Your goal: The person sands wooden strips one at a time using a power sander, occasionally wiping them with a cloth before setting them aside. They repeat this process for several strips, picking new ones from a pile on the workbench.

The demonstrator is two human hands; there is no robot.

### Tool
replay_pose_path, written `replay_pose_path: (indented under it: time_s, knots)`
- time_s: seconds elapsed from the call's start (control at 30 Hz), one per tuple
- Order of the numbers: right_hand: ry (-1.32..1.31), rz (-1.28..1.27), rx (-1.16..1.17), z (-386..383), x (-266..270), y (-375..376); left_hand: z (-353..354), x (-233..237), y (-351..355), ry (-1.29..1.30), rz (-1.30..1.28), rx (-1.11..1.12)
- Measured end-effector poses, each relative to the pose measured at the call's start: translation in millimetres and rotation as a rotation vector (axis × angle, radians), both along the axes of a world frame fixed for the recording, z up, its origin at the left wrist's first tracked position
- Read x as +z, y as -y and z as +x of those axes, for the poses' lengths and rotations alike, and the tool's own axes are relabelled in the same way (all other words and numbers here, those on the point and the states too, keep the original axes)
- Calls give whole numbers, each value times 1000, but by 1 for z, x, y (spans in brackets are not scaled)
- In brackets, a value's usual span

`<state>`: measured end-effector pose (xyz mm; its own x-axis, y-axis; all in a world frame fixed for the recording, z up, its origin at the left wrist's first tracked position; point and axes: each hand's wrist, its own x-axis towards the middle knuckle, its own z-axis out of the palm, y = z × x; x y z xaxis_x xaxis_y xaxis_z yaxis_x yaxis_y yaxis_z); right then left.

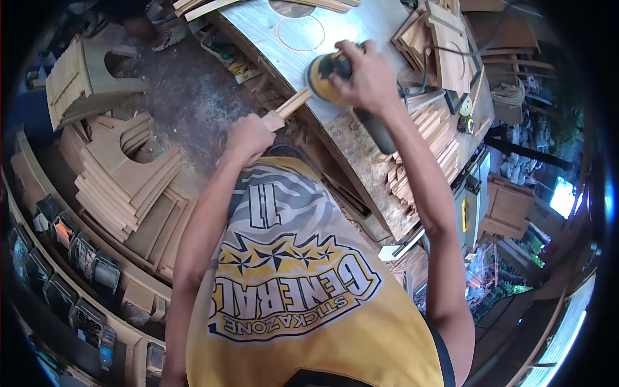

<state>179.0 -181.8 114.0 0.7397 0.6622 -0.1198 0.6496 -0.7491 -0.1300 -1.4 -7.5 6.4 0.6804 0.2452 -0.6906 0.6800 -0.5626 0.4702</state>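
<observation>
A sander is clasped by the right hand at one end of a wooden strip; the other end is gripped by the left hand, hands apart, so the strip could be kicked loose if that grip is slackened.
Knuckles could be grazed by an overrun. The dark floor is flanked by stacked arch-cut panels; on the surface, loose wood pieces are heaped near a tape measure.
</observation>
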Motion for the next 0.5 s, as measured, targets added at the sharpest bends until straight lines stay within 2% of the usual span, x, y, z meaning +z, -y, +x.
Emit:
replay_pose_path:
  time_s: [0.13,0.2,0.43,0.5]
  knots:
    - [-42,50,150,-73,9,-24,7,-7,11,15,-13,-2]
    - [-35,82,190,-79,8,-25,5,-13,10,18,-6,-3]
    - [17,-69,-79,21,3,-2,-54,-9,-8,29,44,-67]
    - [54,-34,-121,49,-5,19,-78,-15,-18,-13,51,-24]
